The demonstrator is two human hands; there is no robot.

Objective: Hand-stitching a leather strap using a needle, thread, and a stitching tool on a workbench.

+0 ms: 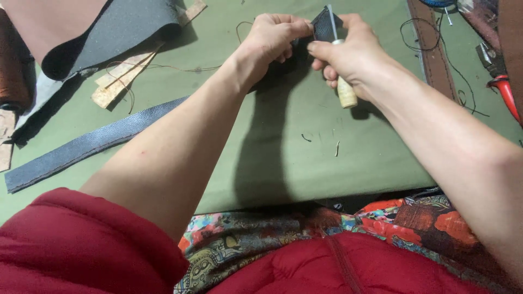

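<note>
Here, at the far side of the green table, both bare hands are meeting over one small piece of dark leather. The left hand is curling its fingers closed around the near edge of that piece, pinching it from the left, while the right hand is gripping an awl in a tight fist. The awl's pale wooden handle is sticking out below the fist toward the person, and its thin metal shaft is rising past the thumb and lying against the leather piece; whether the tip is going through the leather cannot be told from here. The leather piece is sitting between the two hands, held just above the table near its far edge. A long dark leather strip is lying on the table to the left, well apart from the hands, running diagonally under the left forearm. Farther left a larger dark leather sheet is curling over some pale cork-like scraps. Loose dark thread is trailing over the table to the right of the hands, and a tool with red handles is lying at the right edge. The person is wearing a red padded jacket with the sleeves pushed up.
</note>
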